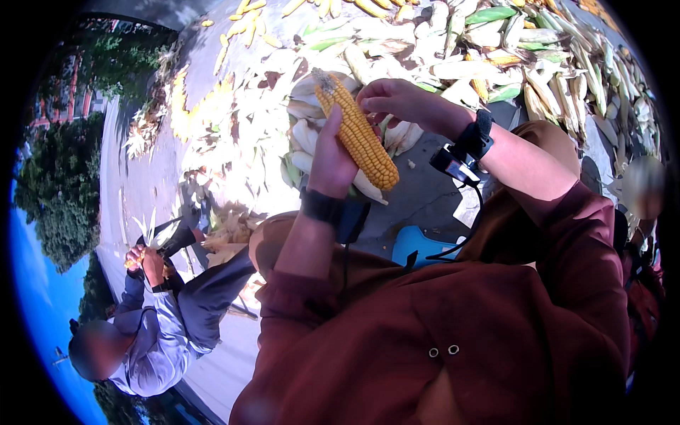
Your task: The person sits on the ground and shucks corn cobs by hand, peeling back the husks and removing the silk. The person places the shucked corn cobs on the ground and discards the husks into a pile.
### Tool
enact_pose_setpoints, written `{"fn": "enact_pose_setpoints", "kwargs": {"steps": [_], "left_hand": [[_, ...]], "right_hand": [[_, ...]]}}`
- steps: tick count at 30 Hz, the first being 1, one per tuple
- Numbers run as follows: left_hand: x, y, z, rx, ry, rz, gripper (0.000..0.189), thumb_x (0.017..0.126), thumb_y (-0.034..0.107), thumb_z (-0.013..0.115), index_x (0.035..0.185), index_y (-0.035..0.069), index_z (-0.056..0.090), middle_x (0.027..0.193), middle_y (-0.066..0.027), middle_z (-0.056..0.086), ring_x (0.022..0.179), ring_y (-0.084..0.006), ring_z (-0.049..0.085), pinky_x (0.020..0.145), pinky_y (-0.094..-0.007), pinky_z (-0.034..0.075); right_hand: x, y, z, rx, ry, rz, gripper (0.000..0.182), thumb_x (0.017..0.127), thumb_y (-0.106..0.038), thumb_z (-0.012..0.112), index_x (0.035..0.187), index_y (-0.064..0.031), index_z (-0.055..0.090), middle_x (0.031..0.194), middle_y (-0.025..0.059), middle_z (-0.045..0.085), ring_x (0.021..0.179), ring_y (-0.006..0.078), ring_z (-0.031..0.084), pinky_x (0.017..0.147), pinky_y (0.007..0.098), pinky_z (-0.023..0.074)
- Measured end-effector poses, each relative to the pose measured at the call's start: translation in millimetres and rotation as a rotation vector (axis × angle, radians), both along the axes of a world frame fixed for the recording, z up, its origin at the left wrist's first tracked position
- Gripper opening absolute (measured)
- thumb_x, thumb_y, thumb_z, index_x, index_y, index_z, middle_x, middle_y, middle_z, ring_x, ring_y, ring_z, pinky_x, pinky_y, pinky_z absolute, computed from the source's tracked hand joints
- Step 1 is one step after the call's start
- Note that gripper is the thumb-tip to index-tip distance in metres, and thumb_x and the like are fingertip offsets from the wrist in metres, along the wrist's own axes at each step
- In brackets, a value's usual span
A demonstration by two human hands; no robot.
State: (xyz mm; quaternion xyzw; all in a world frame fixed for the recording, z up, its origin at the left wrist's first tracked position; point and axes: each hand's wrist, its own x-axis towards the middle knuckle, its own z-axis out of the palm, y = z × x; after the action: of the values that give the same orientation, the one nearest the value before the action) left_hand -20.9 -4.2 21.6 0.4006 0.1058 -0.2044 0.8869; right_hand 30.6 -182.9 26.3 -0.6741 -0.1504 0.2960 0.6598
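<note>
A husked yellow corn cob (358,133) lies slanted across my left hand (333,154), whose thumb presses along its near side. Pale dried silk or husk stub (325,79) clings to the cob's far end. My right hand (396,103) is beside the cob's upper right side, fingers bent and apart, with nothing seen between them. Whether its fingertips touch the kernels is hard to tell. Below both hands is a heap of pale, stripped husks (249,127), washed out by sunlight.
Unhusked ears (558,79) are piled at the upper right. Bare yellow cobs (247,24) lie on the pavement at the top. A blue object (419,247) sits between my knees. On the left a seated co-worker (154,340) holds an ear; another person (643,212) is at far right.
</note>
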Motion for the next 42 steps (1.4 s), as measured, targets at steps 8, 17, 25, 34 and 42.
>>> {"fn": "enact_pose_setpoints", "kwargs": {"steps": [8,17,25,34,42], "left_hand": [[1.8,-1.7,1.7,-0.118,0.057,0.042,0.05,0.096,0.045,0.039,0.123,0.004,0.044,0.117,-0.0175,0.054,0.11,-0.0291,0.052,0.098,-0.0492,0.037],[-0.1,3.6,3.9,0.046,0.059,0.024,0.044,0.095,0.04,0.045,0.121,0.005,0.046,0.109,-0.0141,0.057,0.105,-0.0257,0.054,0.09,-0.0427,0.045],[12.8,24.2,-4.7,0.199,-0.073,0.228,0.025,0.094,0.025,0.053,0.109,0.005,0.054,0.093,-0.0055,0.062,0.086,-0.0184,0.061,0.074,-0.0327,0.05],[22.7,32.5,10.0,0.329,-0.191,0.428,0.028,0.089,0.021,0.058,0.111,0.004,0.054,0.097,-0.0033,0.057,0.089,-0.0153,0.057,0.071,-0.0276,0.047],[24.9,28.1,9.8,0.5,-0.198,0.447,0.023,0.086,0.02,0.062,0.101,0.003,0.058,0.092,-0.002,0.061,0.083,-0.0094,0.056,0.068,-0.0242,0.046]], "right_hand": [[-18.5,10.9,-7.5,-0.009,-0.157,-0.049,0.059,0.085,-0.026,0.063,0.129,0.0024,0.037,0.111,0.0162,0.058,0.098,0.018,0.059,0.081,0.0307,0.0496],[-10.8,5.3,-18.9,0.314,0.254,0.006,0.051,0.086,-0.018,0.061,0.128,-0.0038,0.035,0.109,0.0106,0.055,0.096,0.0162,0.058,0.079,0.0303,0.0503],[-18.4,4.7,-12.1,0.378,0.349,0.016,0.047,0.083,-0.027,0.063,0.118,-0.002,0.045,0.098,0.008,0.055,0.081,0.0163,0.06,0.067,0.0291,0.0509],[-26.0,7.7,-4.2,0.378,0.442,0.111,0.054,0.083,-0.019,0.061,0.129,-0.0045,0.037,0.102,0.0087,0.053,0.083,0.018,0.059,0.071,0.0297,0.0518],[-29.4,9.7,-5.0,0.291,0.37,0.119,0.057,0.082,-0.016,0.062,0.13,-0.0028,0.036,0.106,0.0083,0.051,0.086,0.0168,0.058,0.076,0.0287,0.0506]]}}
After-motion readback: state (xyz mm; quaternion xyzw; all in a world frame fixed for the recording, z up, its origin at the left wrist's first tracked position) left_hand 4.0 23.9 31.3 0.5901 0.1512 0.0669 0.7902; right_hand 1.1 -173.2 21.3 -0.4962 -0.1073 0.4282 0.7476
